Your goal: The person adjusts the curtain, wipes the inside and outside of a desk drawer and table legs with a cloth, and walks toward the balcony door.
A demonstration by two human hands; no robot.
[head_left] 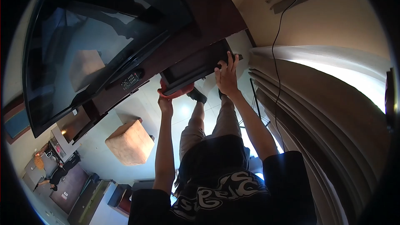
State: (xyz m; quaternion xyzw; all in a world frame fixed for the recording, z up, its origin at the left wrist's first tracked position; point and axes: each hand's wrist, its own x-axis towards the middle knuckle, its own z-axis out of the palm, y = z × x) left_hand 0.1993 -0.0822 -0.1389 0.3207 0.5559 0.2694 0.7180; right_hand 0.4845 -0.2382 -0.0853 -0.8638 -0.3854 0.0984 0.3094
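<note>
A dark drawer (187,67) stands pulled out from under the dark red-brown cabinet top (208,23). At its left front corner my left hand (165,105) holds a red cloth (179,92) that lies along the drawer's outer edge. My right hand (227,75) grips the drawer's right front corner, its fingers bent over the rim. The inside of the drawer shows only as dark, with nothing in it that I can make out.
A large television (100,29) stands on the cabinet, with a remote control (130,81) before it. A tan cube-shaped stool (130,142) is on the floor at left. Curtains (316,112) and a hanging cable (275,58) are at right. Another person (62,173) is far left.
</note>
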